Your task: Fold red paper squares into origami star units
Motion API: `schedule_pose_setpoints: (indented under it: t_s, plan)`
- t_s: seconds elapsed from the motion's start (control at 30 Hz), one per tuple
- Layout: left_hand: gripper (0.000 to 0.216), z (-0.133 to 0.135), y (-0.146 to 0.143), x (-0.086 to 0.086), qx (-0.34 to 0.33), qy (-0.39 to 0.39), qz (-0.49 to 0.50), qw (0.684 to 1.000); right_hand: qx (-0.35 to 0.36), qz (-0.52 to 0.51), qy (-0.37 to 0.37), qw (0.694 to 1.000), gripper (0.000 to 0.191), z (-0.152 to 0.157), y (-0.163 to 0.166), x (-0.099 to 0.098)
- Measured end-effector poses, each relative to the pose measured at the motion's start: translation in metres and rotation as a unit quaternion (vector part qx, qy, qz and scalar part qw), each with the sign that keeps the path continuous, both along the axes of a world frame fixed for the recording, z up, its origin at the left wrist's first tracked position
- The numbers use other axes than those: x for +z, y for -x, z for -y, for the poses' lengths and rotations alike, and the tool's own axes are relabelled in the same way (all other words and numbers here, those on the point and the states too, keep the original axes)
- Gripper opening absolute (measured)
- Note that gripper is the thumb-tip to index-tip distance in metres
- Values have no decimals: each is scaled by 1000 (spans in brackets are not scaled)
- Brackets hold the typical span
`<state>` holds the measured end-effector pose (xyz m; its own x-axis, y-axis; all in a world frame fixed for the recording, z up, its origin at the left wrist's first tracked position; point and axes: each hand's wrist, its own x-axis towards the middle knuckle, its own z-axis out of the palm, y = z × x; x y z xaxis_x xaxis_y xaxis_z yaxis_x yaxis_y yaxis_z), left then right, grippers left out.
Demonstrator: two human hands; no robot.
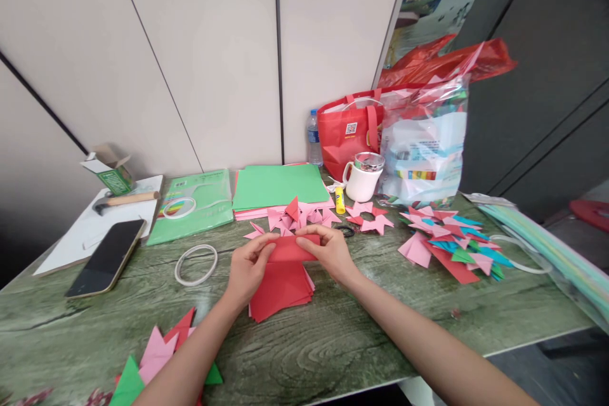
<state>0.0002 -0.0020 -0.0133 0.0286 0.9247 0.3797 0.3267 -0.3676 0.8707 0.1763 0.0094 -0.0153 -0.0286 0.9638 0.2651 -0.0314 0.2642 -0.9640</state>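
A folded strip of red paper is held up level between both hands. My left hand pinches its left end, thumb on the near face. My right hand grips the right end the same way. Below it lies a stack of red paper sheets with some pink edges showing. Just behind the hands are folded pink paper pieces, one red piece among them. To their right sits a ring of pink and red folded pieces. Dark scissors are partly hidden behind my right hand.
Green sheets, a glue stick, a white mug and bags stand along the back. Left are a phone, hammer and tape roll. Colourful folded pieces lie right and front left.
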Motion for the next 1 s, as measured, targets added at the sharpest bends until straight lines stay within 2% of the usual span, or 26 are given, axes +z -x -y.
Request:
schedule_pose_setpoints:
  t_s: [0.2, 0.33, 0.5, 0.67, 0.87, 1.0]
  plan:
    - [20, 0, 0, 1, 0, -29, -64, 998, -6, 48, 1, 999, 17, 1, 0, 5]
    - [18, 1, 0, 1, -4, -30, -66, 997, -16, 61, 2, 998, 15, 0, 0, 4]
    - [35, 2, -3, 6, -43, 40, 18, 998, -21, 68, -9, 997, 14, 1, 0, 3]
    - [41, 4, -7, 10, -100, 135, 142, 975, -32, 45, 1, 998, 13, 3, 2, 4]
    - [28, 5, -9, 5, -65, 171, 94, 979, -31, 39, -3, 999, 11, 7, 7, 5]
    - [27, 5, -11, 6, -73, 203, 140, 966, -38, 43, 2, 998, 13, 9, 7, 5]
